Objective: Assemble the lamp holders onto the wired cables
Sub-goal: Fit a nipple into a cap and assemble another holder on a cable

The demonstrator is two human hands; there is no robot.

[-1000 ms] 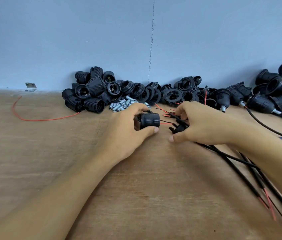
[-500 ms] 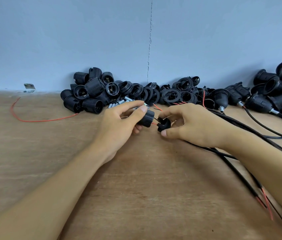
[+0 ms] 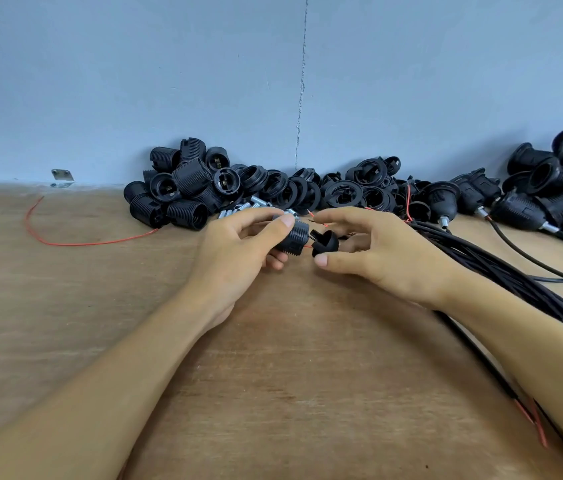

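Mating the halves: left hand (image 3: pixel 235 251) grips the ribbed socket (image 3: pixel 294 237); right hand (image 3: pixel 387 258) pinches the cap (image 3: pixel 327 242) just beside it. Next probably needs aligning, then twisting.

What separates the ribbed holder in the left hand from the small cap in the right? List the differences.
Surface: the ribbed holder is a threaded cylinder; the cap is a smooth dome.
Size: the ribbed holder is larger than the cap.
Grip: the left hand wraps the ribbed holder; the right hand pinches the cap between thumb and fingers.
Both are black plastic, with thin wires running between them.
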